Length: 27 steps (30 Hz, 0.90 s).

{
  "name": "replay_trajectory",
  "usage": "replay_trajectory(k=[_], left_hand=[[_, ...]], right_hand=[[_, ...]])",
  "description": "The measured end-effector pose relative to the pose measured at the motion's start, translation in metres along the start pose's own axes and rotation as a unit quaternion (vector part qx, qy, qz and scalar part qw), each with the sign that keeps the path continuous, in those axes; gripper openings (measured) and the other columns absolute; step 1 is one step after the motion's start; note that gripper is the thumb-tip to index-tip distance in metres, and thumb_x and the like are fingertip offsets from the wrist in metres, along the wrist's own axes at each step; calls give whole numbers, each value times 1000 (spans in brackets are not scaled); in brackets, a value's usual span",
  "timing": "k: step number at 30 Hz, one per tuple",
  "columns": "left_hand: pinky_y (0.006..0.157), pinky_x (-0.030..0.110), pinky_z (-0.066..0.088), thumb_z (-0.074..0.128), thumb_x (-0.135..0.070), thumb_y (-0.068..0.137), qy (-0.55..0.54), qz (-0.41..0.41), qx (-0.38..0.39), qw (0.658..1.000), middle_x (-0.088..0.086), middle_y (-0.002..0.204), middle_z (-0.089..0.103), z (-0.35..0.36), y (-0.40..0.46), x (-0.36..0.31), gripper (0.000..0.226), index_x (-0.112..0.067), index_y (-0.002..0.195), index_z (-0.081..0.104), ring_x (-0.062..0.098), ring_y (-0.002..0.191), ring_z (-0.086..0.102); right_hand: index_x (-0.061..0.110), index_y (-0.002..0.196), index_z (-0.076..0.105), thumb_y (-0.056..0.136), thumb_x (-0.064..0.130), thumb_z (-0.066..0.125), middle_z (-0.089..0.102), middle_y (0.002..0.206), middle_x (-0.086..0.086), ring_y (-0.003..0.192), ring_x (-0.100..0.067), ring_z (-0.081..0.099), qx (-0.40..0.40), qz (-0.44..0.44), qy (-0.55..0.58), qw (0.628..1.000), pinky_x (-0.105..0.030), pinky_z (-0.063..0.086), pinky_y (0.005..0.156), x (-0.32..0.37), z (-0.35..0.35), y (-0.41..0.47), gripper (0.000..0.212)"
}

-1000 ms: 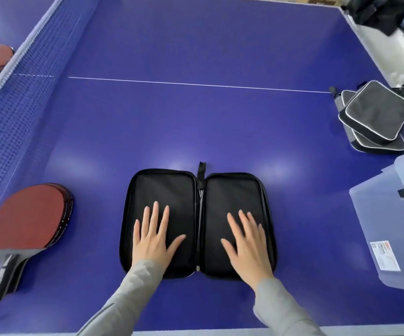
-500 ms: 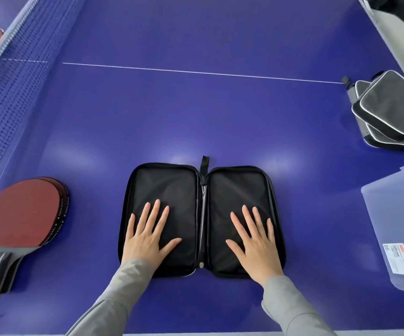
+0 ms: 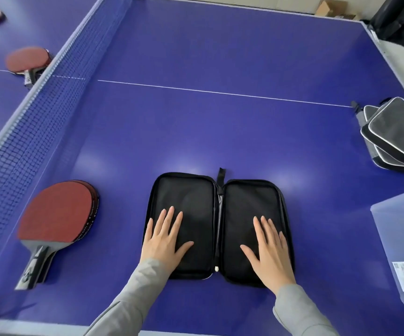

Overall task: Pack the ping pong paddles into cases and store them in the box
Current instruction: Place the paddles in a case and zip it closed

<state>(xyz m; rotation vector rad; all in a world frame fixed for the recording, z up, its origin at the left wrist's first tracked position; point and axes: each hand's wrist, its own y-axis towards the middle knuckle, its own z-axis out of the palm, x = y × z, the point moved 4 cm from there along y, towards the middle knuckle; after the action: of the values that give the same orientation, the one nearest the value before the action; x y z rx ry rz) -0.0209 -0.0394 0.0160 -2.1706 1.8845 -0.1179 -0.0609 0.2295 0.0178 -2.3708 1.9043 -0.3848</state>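
Black case [image 3: 218,214] unzipped flat; left hand [image 3: 163,241], right hand [image 3: 269,248] spread flat on halves, gripping nothing.

Open paddle case [image 3: 218,226]: flat on bench [image 3: 220,129], near front edge, one hand on each half. Paddles [image 3: 58,219]: stacked left of case, beside net [image 3: 38,112]. Closed cases [image 3: 395,134]: stacked far right. Storage box [image 3: 400,243]: right, before them.
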Motion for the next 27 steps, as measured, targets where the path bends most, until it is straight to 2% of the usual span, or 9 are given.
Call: replay_trajectory(k=[3, 5, 7, 8, 10, 14, 16, 21, 27], left_hand=[[110, 45, 31, 26, -65, 85, -44, -18, -14, 999, 6, 146, 45, -24, -14, 13, 76, -17, 140, 47, 26, 135, 42], [105, 47, 37, 10, -67, 90, -72, -31, -34, 996, 9, 139, 53, -33, -24, 30, 84, -11, 133, 55, 29, 129, 50], [104, 49, 39, 0, -67, 90, -94, -57, -58, 992, 12, 137, 54, -38, -34, 54, 92, -7, 132, 55, 32, 128, 50], [104, 49, 39, 3, -67, 90, -103, -75, -77, 989, 13, 138, 53, -39, -39, 68, 90, -6, 132, 55, 33, 128, 50], [102, 52, 41, 23, -61, 88, -121, -126, -121, 977, 16, 138, 52, -42, -50, 97, 79, -3, 131, 55, 35, 127, 50], [97, 57, 40, 64, -35, 82, -125, -225, -223, 940, 19, 137, 51, -46, -77, 160, 61, 0, 131, 53, 42, 122, 49], [98, 59, 36, 79, -21, 75, -138, -290, -227, 919, 19, 140, 47, -42, -91, 192, 69, -2, 134, 48, 43, 125, 44], [97, 60, 34, 84, -28, 68, -179, -394, -167, 886, 26, 132, 46, -22, -106, 241, 83, 0, 134, 43, 46, 122, 41], [90, 54, 40, 82, -24, 70, -239, -419, -149, 863, 26, 113, 55, -10, -94, 249, 56, 2, 112, 56, 43, 112, 47]], right_hand=[[20, 152, 13, 93, 59, 35, 21, 158, -5, 148, -22, 15, 2, 8, 19, 1000, -43, 22, 118, -1, -3, -3, 75], [20, 152, 13, 93, 55, 42, 22, 158, -5, 148, -21, 14, 6, 15, 26, 1000, -41, 21, 117, -2, -4, -6, 75], [21, 152, 10, 94, 55, 40, 20, 159, -4, 148, -20, 12, 16, 19, 23, 999, -39, 21, 117, -1, -5, -9, 74], [21, 152, 10, 94, 54, 40, 20, 159, -3, 148, -19, 12, 17, 22, 24, 999, -39, 20, 117, 0, -6, -10, 73], [21, 152, 11, 94, 53, 41, 21, 158, -3, 148, -19, 13, 16, 30, 29, 999, -38, 21, 117, 0, -8, -12, 73], [22, 152, 10, 94, 54, 40, 20, 159, -1, 147, -18, 14, 19, 44, 19, 999, -37, 21, 117, 1, -11, -15, 73], [22, 152, 11, 94, 53, 41, 21, 158, -2, 147, -18, 15, 20, 51, 18, 998, -37, 22, 116, 2, -12, -15, 72], [21, 151, 13, 94, 52, 43, 23, 158, -3, 147, -18, 16, 21, 59, 14, 998, -38, 23, 116, 7, -14, -15, 72], [20, 151, 17, 93, 49, 47, 26, 156, -5, 146, -19, 18, 19, 64, 7, 998, -38, 24, 115, 15, -15, -11, 71]])
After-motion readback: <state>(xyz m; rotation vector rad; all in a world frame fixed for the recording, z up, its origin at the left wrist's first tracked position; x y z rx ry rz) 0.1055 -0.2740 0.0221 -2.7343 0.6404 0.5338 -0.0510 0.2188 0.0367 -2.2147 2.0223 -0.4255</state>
